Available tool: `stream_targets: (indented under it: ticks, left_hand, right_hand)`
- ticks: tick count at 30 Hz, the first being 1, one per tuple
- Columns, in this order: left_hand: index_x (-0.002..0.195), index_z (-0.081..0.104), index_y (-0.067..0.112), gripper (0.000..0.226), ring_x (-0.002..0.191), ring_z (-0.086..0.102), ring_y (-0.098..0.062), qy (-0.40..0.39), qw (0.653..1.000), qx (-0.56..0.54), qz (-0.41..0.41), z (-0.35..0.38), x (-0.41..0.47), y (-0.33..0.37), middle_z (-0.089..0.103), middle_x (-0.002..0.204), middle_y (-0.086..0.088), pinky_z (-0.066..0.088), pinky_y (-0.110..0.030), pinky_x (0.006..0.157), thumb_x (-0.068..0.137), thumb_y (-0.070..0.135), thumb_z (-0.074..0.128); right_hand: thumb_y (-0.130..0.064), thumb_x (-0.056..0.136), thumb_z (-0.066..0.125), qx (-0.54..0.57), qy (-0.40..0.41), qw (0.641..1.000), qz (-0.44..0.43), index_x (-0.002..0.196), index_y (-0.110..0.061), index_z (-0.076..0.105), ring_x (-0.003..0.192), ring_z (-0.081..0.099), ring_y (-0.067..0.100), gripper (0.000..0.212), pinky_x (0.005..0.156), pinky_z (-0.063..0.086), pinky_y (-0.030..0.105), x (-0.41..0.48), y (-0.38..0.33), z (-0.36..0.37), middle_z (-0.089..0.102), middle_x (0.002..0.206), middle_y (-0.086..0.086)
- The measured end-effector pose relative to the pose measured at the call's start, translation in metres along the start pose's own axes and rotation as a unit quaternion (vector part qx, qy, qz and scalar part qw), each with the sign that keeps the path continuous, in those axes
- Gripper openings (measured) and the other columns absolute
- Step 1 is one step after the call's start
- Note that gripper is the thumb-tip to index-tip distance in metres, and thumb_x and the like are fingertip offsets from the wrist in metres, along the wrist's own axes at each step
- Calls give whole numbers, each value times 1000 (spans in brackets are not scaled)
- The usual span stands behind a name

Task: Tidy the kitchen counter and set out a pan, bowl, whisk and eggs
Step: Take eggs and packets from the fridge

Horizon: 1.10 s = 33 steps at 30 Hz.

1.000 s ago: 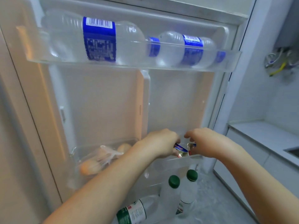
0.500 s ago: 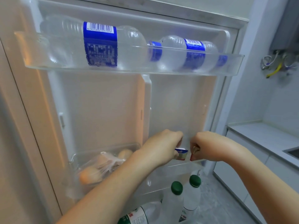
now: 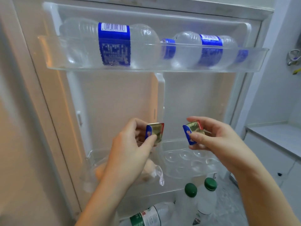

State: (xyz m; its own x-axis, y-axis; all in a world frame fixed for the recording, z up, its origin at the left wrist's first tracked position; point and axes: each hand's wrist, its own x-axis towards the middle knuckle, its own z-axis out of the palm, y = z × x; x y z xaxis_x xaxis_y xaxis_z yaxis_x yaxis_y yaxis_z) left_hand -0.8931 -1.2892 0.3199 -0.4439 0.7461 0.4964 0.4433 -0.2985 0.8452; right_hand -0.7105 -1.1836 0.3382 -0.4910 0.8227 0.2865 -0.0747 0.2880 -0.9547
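Note:
I face the inside of an open fridge door. My left hand [image 3: 130, 149] pinches a small foil packet [image 3: 155, 132] with blue, gold and red print. My right hand [image 3: 216, 141] pinches a second packet of the same kind [image 3: 193, 132]. Both packets are held up in front of the door's middle shelf, a hand's width apart. Below my left hand, eggs in a clear plastic bag [image 3: 146, 173] lie in the middle shelf, mostly hidden by my forearm. A clear egg tray [image 3: 189, 160] sits in the right part of that shelf.
The top door shelf [image 3: 146, 67] holds water bottles with blue labels [image 3: 114, 44] lying on their sides. Green-capped bottles [image 3: 190, 190] stand in the bottom shelf. A grey counter [image 3: 276, 134] runs along the right wall.
Both hands have lifted out of the middle shelf and drawn apart, each bringing up one foil packet. The camera has moved closer to the door.

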Motion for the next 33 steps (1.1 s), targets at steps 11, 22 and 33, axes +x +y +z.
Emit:
stream_targets:
  ticks: [11,22,33]
  left_hand:
    - [98,54,20,28,47,55,-15,185,978,-72,-61,-73,-54,-3,63,69,1,41,-21,38,95,-7,45]
    - [100,54,22,22,46,47,-14,452,886,-22,-105,-92,-140,17,58,65,-4,37,-22,39,95,2,50]
    - [93,55,7,27,35,31,-9,644,745,62,-160,-46,-244,60,54,64,-8,20,-19,36,103,20,33]
  right_hand:
    - [-14,90,48,200,-199,959,-9,91,-8,53,51,56,16,8,38,38,21,-20,7,118,64,69,8]
    - [-5,82,52,303,-455,836,48,106,-19,56,53,45,11,28,44,35,18,-37,22,195,63,75,4]
    - [-21,103,34,282,-606,736,105,89,-5,57,38,30,9,31,39,24,16,-114,31,219,51,59,7]
